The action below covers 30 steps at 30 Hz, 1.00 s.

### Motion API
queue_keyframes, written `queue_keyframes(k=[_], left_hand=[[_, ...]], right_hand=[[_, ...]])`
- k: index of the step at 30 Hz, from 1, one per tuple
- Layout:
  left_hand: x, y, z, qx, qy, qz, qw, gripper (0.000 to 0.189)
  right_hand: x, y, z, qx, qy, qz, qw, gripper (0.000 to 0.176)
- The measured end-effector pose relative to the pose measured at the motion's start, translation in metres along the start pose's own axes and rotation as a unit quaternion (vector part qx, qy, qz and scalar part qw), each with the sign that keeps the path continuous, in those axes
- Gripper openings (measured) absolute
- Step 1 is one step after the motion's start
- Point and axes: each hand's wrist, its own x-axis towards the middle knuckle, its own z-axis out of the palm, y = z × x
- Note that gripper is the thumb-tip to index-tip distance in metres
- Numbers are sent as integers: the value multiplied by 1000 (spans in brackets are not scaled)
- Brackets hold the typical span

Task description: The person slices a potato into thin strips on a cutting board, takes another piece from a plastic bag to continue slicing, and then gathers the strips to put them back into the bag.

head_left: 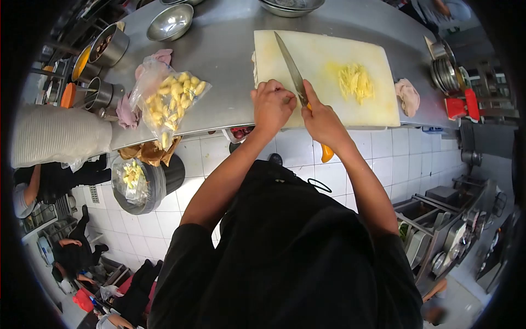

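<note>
Black shirt [285, 247] fills the foreground. On the steel bench [230, 49], a bag of yellow pieces [170, 98] lies left of the white cutting board [323, 49], where the left hand [272, 104] curls its grip narrow at the near edge, just beside the blade. The right hand [323, 122] has its grip closed round the orange-handled knife [289, 63]; yellow shreds [355, 82] lie further right.

My right hand [323, 118] grips the knife [290, 67] over the cutting board [318, 55]; my left hand [272, 104] curls beside the blade.
</note>
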Motion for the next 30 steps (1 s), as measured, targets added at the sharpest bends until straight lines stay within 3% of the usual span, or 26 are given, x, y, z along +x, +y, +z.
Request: queue_keyframes(k=[3,9,24,30], left_hand=[[1,1,-1,-6,2,4,1000,8],[1,2,-1,-13,3,-2,1000,7],[-1,-4,1,-21,21,15,999,6],[0,0,-2,-13,8,7,1000,7]], right_hand=[[0,-2,3,2,-16,20,1000,72],[9,5,14,5,18,-23,1000,72],[-4,-6,3,15,-18,15,1000,73],[4,5,18,18,20,-13,1000,72]])
